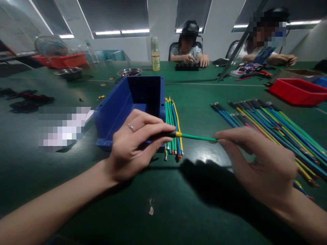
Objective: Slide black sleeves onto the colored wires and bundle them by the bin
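Note:
A green cable [199, 137] with a yellow band and a black sleeve at its left end is stretched level between my hands. My left hand [139, 144], wearing a ring, pinches the black sleeved end. The cable's other end sits between the thumb and forefinger of my right hand [260, 160]. Just behind my left hand stands a blue bin [109, 112], its visible inside showing no contents. Beside the bin lies a small bundle of green, blue and yellow cables [176, 117] with bare metal ends, partly hidden by the held cable.
Many sleeved cables [276, 126] lie in rows at the right, near a red tray [298, 91]. A paper sheet [68, 131] is left of the bin. Farther back are a bottle [155, 56], a metal bowl [129, 72] and two people seated across the green table [114, 211].

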Available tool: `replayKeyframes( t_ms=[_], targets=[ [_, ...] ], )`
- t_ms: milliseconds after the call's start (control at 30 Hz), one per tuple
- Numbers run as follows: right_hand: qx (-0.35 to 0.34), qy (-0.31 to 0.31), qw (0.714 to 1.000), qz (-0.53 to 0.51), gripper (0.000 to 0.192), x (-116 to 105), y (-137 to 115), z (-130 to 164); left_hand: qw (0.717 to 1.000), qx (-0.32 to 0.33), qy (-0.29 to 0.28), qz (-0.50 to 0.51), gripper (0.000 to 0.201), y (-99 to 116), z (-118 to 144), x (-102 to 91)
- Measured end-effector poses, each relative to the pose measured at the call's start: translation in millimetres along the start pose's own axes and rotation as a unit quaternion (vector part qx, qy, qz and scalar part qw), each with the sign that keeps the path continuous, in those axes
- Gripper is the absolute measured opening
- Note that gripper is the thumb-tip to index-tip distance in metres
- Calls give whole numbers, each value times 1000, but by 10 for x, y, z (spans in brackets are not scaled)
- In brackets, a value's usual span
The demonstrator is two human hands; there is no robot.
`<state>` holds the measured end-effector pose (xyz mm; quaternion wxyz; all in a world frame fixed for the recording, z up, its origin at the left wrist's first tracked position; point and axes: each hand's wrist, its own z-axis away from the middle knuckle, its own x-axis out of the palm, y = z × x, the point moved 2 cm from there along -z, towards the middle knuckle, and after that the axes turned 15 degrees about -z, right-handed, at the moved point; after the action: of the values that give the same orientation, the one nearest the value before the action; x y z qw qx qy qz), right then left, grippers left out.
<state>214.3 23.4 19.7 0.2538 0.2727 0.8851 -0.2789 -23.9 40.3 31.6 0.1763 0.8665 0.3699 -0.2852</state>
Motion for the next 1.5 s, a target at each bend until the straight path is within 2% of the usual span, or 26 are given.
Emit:
replayKeyframes(
  t_ms=[100, 267, 567, 933, 1033, 1133, 1200, 1333, 1400, 1500],
  targets=[
    [0, -8, 1000, -16, 11, 21, -8, -10, 1000, 5, -8, 0, 29, 5, -2, 6],
    [-31, -19, 999, -25, 15, 34, -37, -28, 997, 66, -26, 15, 28, 31, -16, 31],
    [-34, -56, 997, -51, 10, 54, -66, -20, 997, 65, -33, 3, 27, 40, -21, 37],
    [-25, -57, 997, -50, 9, 66, -37, -30, 997, 66, -39, 6, 28, 24, -23, 61],
    [-28, -72, 995, -62, 12, 62, -18, -45, 998, 46, -37, -5, 32, 11, -9, 65],
    [-46, -70, 996, -34, 15, 27, 12, -72, 1000, -12, -14, -5, 48, -10, 15, 55],
    [-40, -50, 998, 11, 15, -18, 58, -97, 999, -49, -7, 16, 52, -16, 30, 53],
    [0, -31, 995, 95, 13, -91, 210, -131, 994, -101, 3, 45, 39, -19, 37, 62],
    [26, -56, 991, 121, 18, -87, 303, -121, 996, -82, 4, 32, 31, -14, 26, 67],
    [86, -112, 981, 135, 19, -37, 429, -68, 999, -24, -39, -14, 19, -4, 7, 86]
  ],
)
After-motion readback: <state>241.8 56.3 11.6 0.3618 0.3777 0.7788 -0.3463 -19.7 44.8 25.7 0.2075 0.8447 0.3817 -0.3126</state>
